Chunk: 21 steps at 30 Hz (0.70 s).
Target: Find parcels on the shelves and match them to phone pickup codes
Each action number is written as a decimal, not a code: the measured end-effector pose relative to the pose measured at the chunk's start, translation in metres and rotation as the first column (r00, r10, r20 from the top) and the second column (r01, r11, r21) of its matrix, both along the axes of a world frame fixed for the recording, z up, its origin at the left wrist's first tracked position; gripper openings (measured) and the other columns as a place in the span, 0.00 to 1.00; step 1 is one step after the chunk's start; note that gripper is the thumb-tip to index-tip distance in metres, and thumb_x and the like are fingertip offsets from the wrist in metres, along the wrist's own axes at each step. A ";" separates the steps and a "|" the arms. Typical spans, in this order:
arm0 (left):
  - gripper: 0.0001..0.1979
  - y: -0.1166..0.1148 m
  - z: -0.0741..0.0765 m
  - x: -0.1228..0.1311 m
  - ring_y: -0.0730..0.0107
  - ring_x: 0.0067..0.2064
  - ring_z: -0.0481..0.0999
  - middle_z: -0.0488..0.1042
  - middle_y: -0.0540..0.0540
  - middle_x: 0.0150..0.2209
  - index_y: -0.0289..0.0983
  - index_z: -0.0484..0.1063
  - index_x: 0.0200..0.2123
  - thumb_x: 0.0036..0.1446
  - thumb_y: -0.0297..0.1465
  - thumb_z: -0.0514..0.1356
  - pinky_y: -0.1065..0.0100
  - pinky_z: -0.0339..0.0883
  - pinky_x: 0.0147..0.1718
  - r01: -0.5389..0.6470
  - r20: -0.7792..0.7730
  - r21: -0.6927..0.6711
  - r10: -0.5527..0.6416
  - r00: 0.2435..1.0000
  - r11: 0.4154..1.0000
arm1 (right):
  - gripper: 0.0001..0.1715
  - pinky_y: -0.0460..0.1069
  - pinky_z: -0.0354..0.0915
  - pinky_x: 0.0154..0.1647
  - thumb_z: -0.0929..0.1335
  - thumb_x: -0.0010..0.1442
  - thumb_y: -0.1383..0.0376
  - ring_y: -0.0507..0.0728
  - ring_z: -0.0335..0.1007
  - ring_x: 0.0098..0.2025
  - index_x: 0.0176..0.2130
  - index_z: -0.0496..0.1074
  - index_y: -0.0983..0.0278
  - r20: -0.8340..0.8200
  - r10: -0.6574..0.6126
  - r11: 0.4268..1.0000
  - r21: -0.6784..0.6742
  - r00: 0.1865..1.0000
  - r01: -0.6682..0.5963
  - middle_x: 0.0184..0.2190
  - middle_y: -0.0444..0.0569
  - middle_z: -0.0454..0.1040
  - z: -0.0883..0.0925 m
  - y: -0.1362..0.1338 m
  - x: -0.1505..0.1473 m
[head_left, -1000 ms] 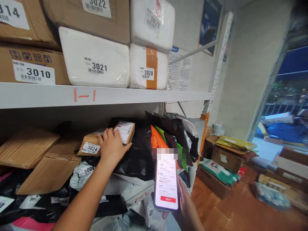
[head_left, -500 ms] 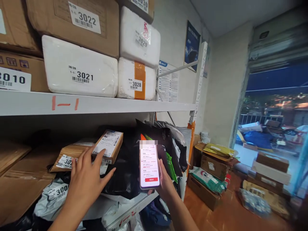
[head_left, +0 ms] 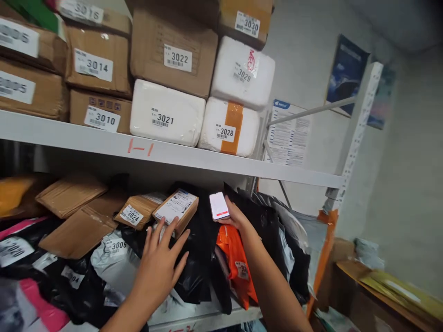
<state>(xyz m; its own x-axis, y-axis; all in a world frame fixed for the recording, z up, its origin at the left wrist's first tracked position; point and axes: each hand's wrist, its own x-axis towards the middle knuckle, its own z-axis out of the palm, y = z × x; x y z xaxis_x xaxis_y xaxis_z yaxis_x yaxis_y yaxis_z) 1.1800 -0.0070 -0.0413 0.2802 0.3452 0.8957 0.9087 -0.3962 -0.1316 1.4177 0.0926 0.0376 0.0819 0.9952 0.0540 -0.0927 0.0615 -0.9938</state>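
Observation:
My left hand (head_left: 162,253) has its fingers spread, with the fingertips at the near side of a small cardboard box (head_left: 178,207) that carries a white shipping label. Whether they touch it I cannot tell. Left of that box lies another small carton (head_left: 134,214) marked 3024. In my right hand (head_left: 234,213) is a smartphone (head_left: 218,205), its screen white with a red bar at the bottom. The phone is above black plastic parcels (head_left: 256,212) and an orange bag parcel (head_left: 238,263) on the lower shelf.
Numbered cartons and white foam boxes (head_left: 168,113) fill the upper shelf (head_left: 207,159) overhead. A grey bag (head_left: 107,249) and flattened cardboard (head_left: 78,230) lie to the left. On the right stand the shelf post (head_left: 360,124) and more parcels (head_left: 398,290).
The view has swung left, showing more of the shelves. My right hand has moved the phone farther away, toward the back of the lower shelf. The phone's list has given way to a mostly white screen.

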 end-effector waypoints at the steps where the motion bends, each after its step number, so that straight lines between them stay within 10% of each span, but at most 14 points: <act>1: 0.22 0.002 0.005 0.004 0.41 0.61 0.54 0.59 0.39 0.60 0.46 0.65 0.55 0.56 0.31 0.54 0.40 0.55 0.53 -0.057 0.023 -0.032 0.058 0.998 0.998 | 0.30 0.46 0.68 0.16 0.63 0.59 0.49 0.56 0.72 0.20 0.42 0.68 0.74 0.033 0.007 1.000 -0.019 0.999 -0.006 0.18 0.54 0.75 0.000 0.010 0.001; 10: 0.28 0.041 0.080 0.015 0.46 0.50 0.66 0.70 0.37 0.43 0.47 0.66 0.55 0.48 0.45 0.58 0.44 0.40 0.58 -0.332 0.056 -0.359 0.376 0.925 0.872 | 0.26 0.48 0.72 0.26 0.64 0.60 0.54 0.56 0.75 0.25 0.46 0.61 0.75 0.107 0.037 0.999 -0.027 0.994 -0.034 0.26 0.58 0.75 -0.013 0.013 0.008; 15: 0.32 0.064 0.097 0.035 0.39 0.49 0.66 0.70 0.29 0.42 0.34 0.74 0.44 0.51 0.53 0.49 0.38 0.38 0.55 -0.362 0.091 -0.422 0.436 0.896 0.832 | 0.39 0.56 0.73 0.32 0.73 0.44 0.54 0.64 0.74 0.37 0.49 0.59 0.70 0.238 -0.122 0.987 0.130 0.963 0.093 0.38 0.62 0.73 -0.016 0.010 0.021; 21: 0.34 0.051 0.104 0.046 0.40 0.54 0.63 0.67 0.29 0.51 0.36 0.71 0.48 0.40 0.51 0.62 0.38 0.42 0.55 -0.369 -0.008 -0.512 0.425 0.905 0.776 | 0.53 0.64 0.64 0.50 0.71 0.33 0.45 0.71 0.67 0.49 0.52 0.58 0.68 0.330 -0.170 0.927 0.373 0.928 0.037 0.47 0.64 0.67 -0.025 -0.024 0.029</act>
<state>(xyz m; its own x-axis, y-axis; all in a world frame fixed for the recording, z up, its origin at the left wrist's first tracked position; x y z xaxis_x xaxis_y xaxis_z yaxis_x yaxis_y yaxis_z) 1.2262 0.0438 0.0630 -0.0634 0.8047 0.5903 0.9964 0.0178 0.0827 1.4466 0.0681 0.0130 0.0928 0.8905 0.4455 0.2837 0.4052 -0.8691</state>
